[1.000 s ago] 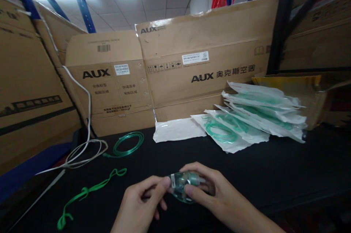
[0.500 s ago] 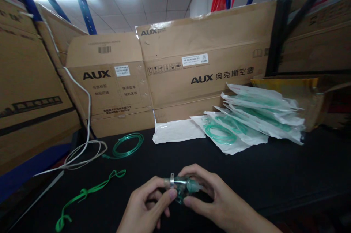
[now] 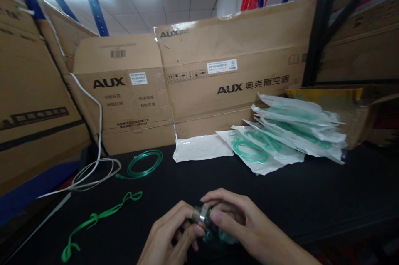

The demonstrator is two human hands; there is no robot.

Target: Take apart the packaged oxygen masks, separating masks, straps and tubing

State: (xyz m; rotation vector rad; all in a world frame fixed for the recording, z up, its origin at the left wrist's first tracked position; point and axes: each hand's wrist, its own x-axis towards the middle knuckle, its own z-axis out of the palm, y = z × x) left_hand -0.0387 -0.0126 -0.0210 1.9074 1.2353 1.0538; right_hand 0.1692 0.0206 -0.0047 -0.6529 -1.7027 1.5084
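A green-tinted plastic mask [image 3: 206, 234] is sitting at six o'clock, mostly concealed between two hands.
The left hand [image 3: 170, 231] is pinching its near end between thumb and fingers beside a metal strip [image 3: 203, 214]; the right hand [image 3: 246, 225] is gripping the other end, its curled fingers and palm blocking the outline, and blur is obscuring the lower part. Both arms are running out of frame below. Taking the mask as centre, a green elastic strap [image 3: 94, 217] is lying at nine o'clock, coiled green tubing [image 3: 137, 176] and a white cable [image 3: 100, 123] at ten, a white pouch [image 3: 202, 148] at twelve. Stacked pouches [image 3: 305, 125] at two o'clock are overlapping, covering one another and the lower right corner of an AUX carton [image 3: 249, 65].
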